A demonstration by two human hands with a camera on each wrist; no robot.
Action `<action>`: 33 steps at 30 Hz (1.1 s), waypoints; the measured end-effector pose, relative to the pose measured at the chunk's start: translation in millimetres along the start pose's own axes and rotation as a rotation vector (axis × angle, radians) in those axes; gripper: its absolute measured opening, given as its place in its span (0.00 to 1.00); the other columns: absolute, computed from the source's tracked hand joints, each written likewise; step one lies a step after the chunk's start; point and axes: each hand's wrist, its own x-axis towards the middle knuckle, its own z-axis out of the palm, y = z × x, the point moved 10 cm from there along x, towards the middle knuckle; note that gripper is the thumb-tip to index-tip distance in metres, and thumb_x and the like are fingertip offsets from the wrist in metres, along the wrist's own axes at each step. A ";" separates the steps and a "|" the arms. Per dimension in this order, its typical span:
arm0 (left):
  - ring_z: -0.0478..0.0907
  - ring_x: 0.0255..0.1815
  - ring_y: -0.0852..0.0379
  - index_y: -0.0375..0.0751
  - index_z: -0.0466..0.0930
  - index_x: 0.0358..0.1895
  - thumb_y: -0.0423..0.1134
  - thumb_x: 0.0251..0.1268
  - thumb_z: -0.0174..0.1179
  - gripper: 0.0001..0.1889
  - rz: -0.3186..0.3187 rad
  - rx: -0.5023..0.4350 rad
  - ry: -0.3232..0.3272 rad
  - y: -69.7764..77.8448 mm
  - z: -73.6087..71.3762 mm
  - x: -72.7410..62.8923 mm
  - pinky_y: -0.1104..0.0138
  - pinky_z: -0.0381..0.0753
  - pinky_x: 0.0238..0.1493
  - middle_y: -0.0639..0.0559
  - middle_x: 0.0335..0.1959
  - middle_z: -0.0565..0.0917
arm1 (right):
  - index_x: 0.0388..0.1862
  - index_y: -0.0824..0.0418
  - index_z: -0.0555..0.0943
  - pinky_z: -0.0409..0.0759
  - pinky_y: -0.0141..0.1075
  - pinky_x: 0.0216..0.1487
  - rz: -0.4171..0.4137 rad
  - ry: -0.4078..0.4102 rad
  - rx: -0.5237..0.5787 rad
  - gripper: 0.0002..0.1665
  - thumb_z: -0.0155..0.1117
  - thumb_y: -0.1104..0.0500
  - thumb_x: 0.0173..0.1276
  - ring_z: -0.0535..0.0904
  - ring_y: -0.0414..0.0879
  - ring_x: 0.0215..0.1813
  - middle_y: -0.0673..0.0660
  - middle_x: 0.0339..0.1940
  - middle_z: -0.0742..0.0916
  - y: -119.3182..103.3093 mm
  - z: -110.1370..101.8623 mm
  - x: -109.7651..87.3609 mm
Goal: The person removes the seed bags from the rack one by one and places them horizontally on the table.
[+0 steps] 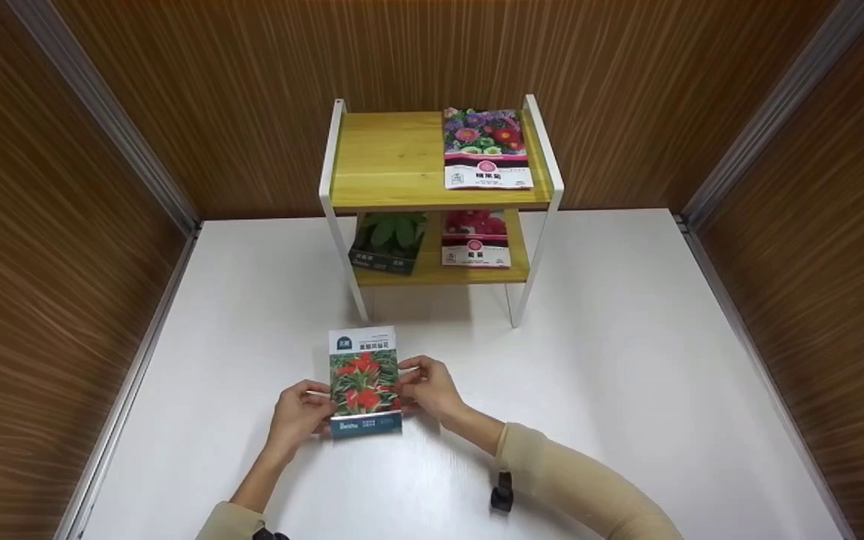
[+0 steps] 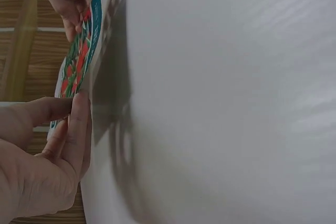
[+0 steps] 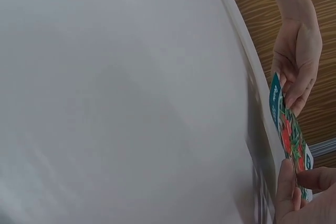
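A seed packet with red flowers, a white top and a teal bottom band is held up between both hands, in front of the shelf. My left hand pinches its left edge near the bottom, thumb on the front. On the opposite edge, my right hand grips it between thumb and fingers. In the left wrist view the packet bows slightly, and its shadow falls on the white table beside it. Both hands also hold the packet in the right wrist view.
A small two-tier shelf with white side frames stands at the back. A pink-flower packet lies on its top board. Below are a dark green leafy packet and another pink packet. Wood-grain walls enclose the white table.
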 end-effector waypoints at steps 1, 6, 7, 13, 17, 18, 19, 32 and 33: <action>0.84 0.25 0.58 0.28 0.81 0.52 0.27 0.61 0.67 0.16 0.001 0.011 0.005 -0.6 -2.4 0.7 0.68 0.88 0.25 0.43 0.34 0.88 | 0.58 0.71 0.79 0.92 0.36 0.30 -0.002 0.005 0.000 0.25 0.66 0.76 0.60 0.85 0.42 0.33 0.57 0.37 0.86 0.5 2.2 0.6; 0.83 0.26 0.57 0.28 0.82 0.53 0.28 0.62 0.68 0.16 0.004 0.055 0.019 -2.9 -11.5 3.5 0.67 0.88 0.25 0.43 0.35 0.87 | 0.60 0.72 0.79 0.93 0.38 0.33 -0.009 0.000 0.006 0.26 0.66 0.76 0.60 0.85 0.43 0.35 0.58 0.38 0.86 2.3 11.5 1.9; 0.84 0.26 0.57 0.28 0.82 0.53 0.28 0.62 0.68 0.16 0.002 0.058 0.017 -3.5 -12.5 3.9 0.67 0.88 0.26 0.43 0.35 0.87 | 0.60 0.71 0.79 0.93 0.38 0.34 -0.007 -0.002 0.006 0.26 0.66 0.75 0.60 0.85 0.43 0.35 0.58 0.38 0.86 2.7 12.7 1.7; 0.85 0.28 0.56 0.27 0.81 0.55 0.29 0.64 0.68 0.17 0.009 0.070 0.001 -3.0 -17.9 7.1 0.66 0.90 0.28 0.41 0.38 0.87 | 0.60 0.71 0.79 0.93 0.38 0.35 -0.006 0.007 0.026 0.26 0.66 0.74 0.62 0.85 0.43 0.35 0.59 0.39 0.87 2.3 18.3 3.7; 0.84 0.29 0.57 0.26 0.81 0.54 0.29 0.64 0.67 0.17 0.010 0.078 0.011 -5.0 -24.0 9.2 0.66 0.89 0.27 0.41 0.38 0.87 | 0.61 0.71 0.79 0.94 0.39 0.35 -0.021 0.001 0.030 0.26 0.64 0.74 0.62 0.86 0.43 0.34 0.62 0.41 0.88 0.4 26.2 5.4; 0.84 0.29 0.57 0.26 0.81 0.54 0.28 0.64 0.67 0.16 0.009 0.080 0.013 -6.0 -25.4 9.9 0.67 0.88 0.27 0.41 0.37 0.87 | 0.61 0.71 0.79 0.94 0.39 0.34 -0.025 0.001 0.028 0.26 0.64 0.74 0.62 0.85 0.43 0.33 0.62 0.41 0.88 0.0 28.1 5.5; 0.84 0.30 0.57 0.26 0.81 0.54 0.28 0.64 0.67 0.16 0.007 0.085 0.014 -7.0 -26.1 10.4 0.67 0.88 0.27 0.42 0.37 0.87 | 0.60 0.71 0.79 0.93 0.39 0.34 -0.029 0.003 0.026 0.26 0.64 0.74 0.61 0.85 0.42 0.33 0.62 0.40 0.88 -0.1 29.2 5.2; 0.81 0.32 0.58 0.26 0.82 0.52 0.26 0.62 0.67 0.16 -0.002 0.164 0.027 -10.8 -42.5 14.9 0.70 0.83 0.28 0.44 0.34 0.86 | 0.62 0.71 0.78 0.93 0.38 0.33 -0.020 -0.034 0.017 0.27 0.62 0.75 0.61 0.84 0.42 0.31 0.64 0.41 0.89 6.0 48.8 6.6; 0.81 0.32 0.58 0.26 0.82 0.52 0.26 0.62 0.67 0.15 -0.003 0.165 0.026 -10.9 -44.0 15.1 0.70 0.83 0.28 0.44 0.34 0.86 | 0.62 0.71 0.78 0.94 0.39 0.33 -0.021 -0.039 0.022 0.27 0.62 0.75 0.61 0.84 0.42 0.31 0.63 0.41 0.88 6.6 50.6 6.9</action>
